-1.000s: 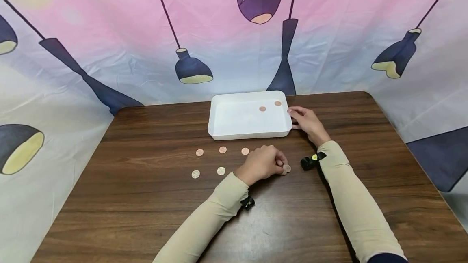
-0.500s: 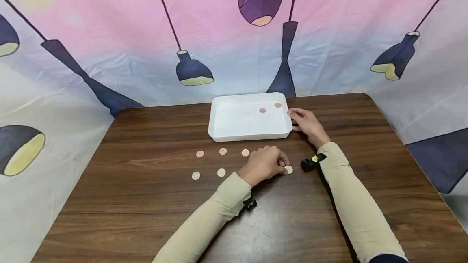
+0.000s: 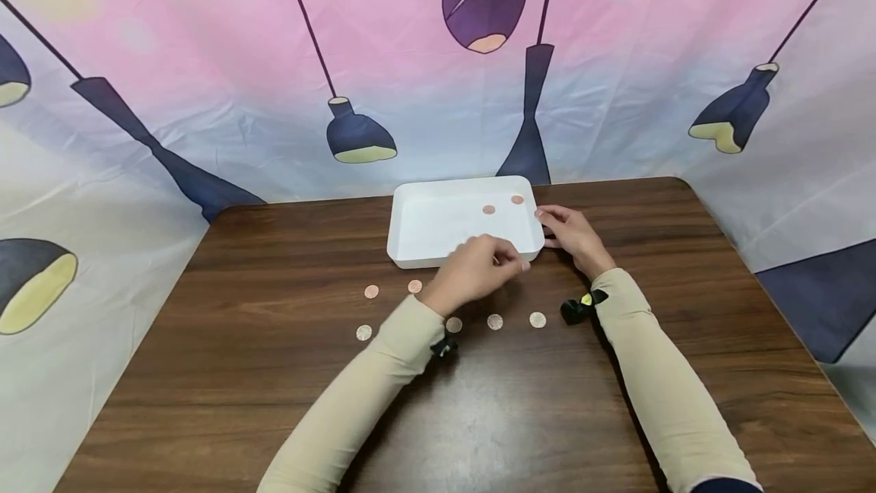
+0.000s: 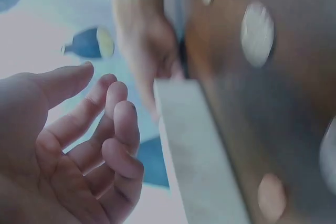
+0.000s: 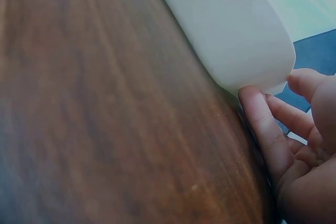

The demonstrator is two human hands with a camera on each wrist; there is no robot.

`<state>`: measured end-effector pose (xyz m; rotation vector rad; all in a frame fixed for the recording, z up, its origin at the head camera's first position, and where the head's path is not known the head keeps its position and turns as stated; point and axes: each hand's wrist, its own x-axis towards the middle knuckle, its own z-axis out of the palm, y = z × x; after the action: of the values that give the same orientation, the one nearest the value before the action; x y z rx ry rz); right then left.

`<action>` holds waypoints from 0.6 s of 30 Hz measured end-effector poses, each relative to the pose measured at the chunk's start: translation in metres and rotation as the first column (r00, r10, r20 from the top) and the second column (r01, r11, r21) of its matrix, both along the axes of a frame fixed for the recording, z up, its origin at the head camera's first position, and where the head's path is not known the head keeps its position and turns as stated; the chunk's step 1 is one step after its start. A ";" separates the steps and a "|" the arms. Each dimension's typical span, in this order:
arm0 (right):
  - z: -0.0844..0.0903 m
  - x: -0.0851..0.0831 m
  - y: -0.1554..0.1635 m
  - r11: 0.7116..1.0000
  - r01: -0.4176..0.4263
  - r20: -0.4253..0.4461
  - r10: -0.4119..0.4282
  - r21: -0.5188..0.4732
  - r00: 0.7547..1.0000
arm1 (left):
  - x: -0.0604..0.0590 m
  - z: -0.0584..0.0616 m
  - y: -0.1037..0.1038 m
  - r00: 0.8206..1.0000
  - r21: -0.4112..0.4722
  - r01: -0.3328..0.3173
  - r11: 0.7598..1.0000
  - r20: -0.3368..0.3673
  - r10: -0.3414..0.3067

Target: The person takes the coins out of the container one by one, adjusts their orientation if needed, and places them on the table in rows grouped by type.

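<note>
- The left hand (image 3: 472, 268) hangs over the near rim of the white tray (image 3: 424, 253), above the table; in the left wrist view its fingers (image 4: 113, 129) are loosely curled with thumb apart, and no coin shows between them, though whether a coin sits at the fingertips cannot be told.
- The right hand (image 3: 571, 230) rests against the tray's right near corner, fingers (image 5: 265, 124) lightly bent and touching the tray's outer wall, thumb at the rim.
- The white tray sits at the far middle of the dark wooden table (image 3: 205, 402), close to the backdrop.
- Two copper coins in the tray (image 3: 489, 209) lie on its floor toward the far right corner, near each other but not touching.
- Just in front of the tray, a row of two copper coins (image 3: 371, 291) lies on the wood, left of the left hand.
- Nearer the person than the tray, a second row of pale coins (image 3: 537, 319) stretches across the wood, partly hidden by the left forearm; its leftmost coin (image 3: 363, 332) lies well apart from the rest.
- A black wrist camera (image 3: 578, 306) sits on the right sleeve, just right of that nearer row.
- Behind the tray hangs a pink and pale-blue backdrop (image 3: 205, 59) printed with dark hanging lamps.
</note>
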<state>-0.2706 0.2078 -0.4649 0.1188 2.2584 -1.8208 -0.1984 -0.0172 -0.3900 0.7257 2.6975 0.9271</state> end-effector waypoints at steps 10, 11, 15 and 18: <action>-0.002 -0.003 0.000 1.000 0.020 0.014 -0.020 0.008 1.000 | -0.072 0.003 -0.028 0.996 0.052 -0.067 0.996 0.067 0.063; -0.002 -0.002 0.000 1.000 0.022 0.013 -0.022 0.006 1.000 | -0.078 0.000 -0.030 0.995 0.046 -0.077 0.996 0.073 0.073; -0.001 -0.002 0.000 1.000 0.020 0.018 -0.020 0.005 1.000 | -0.100 -0.018 -0.037 0.993 0.055 -0.087 0.995 0.084 0.082; 0.000 -0.002 0.000 1.000 0.017 0.015 -0.018 0.003 1.000 | -0.112 -0.031 -0.041 0.995 0.073 -0.069 0.995 0.080 0.063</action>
<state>-0.2728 0.2082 -0.4644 0.1523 2.2567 -1.8199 -0.3105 -0.0577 -0.4213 0.6048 2.6454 1.0551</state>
